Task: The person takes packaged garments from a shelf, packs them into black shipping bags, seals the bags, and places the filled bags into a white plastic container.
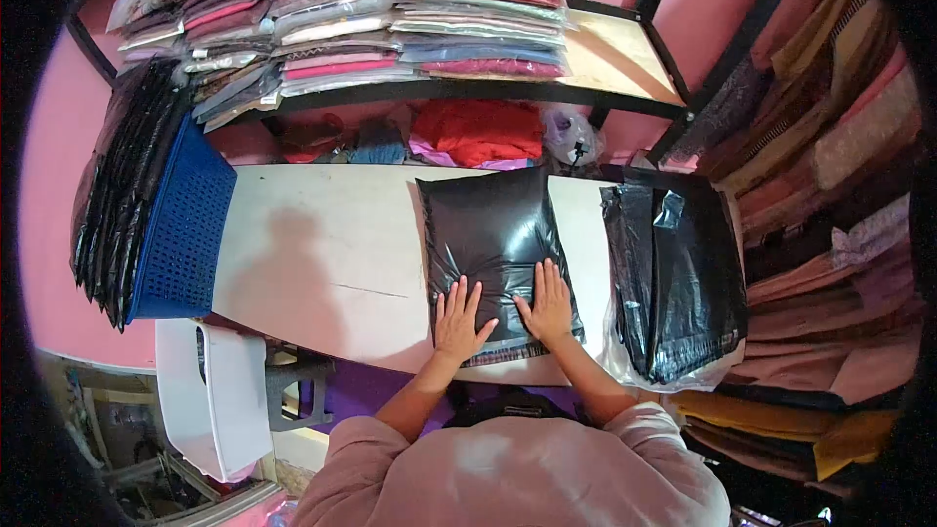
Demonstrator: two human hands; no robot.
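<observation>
Resting the left hand (pixel 459 322), open and with palm down, on the lower left part of a black plastic package (pixel 488 220), and resting the right hand (pixel 549 307), also open, on its lower right part. Pointing the fingers away from the body, and turning the two thumbs inward, one toward the other (touching only from above, with both palms lying flat). Making small creases in the shiny film around the fingertips. Having this package lying on the white table (pixel 376 205), directly before the body, and showing a greyish strip along its near edge. Going to the right, finding a stack of black plastic bags (pixel 693 273) lying near the package, with clear plastic (pixel 683 381) showing under its near side. Going to the left, seeing a shadow (pixel 283 273) falling on the table, and after it a blue basket (pixel 185 224) standing at the end, holding many black bags (pixel 107 195) on their edges. Lower down, seeing a white bin (pixel 220 400) and part of a grey stool (pixel 288 395). Behind the table, noticing red cloth (pixel 478 132) lying below a shelf (pixel 625 44), and on this shelf, folded textiles (pixel 468 24) piling up in clear bags. At the far right, seeing brown, pink and mustard fabrics (pixel 830 185) crowding together in layers.
</observation>
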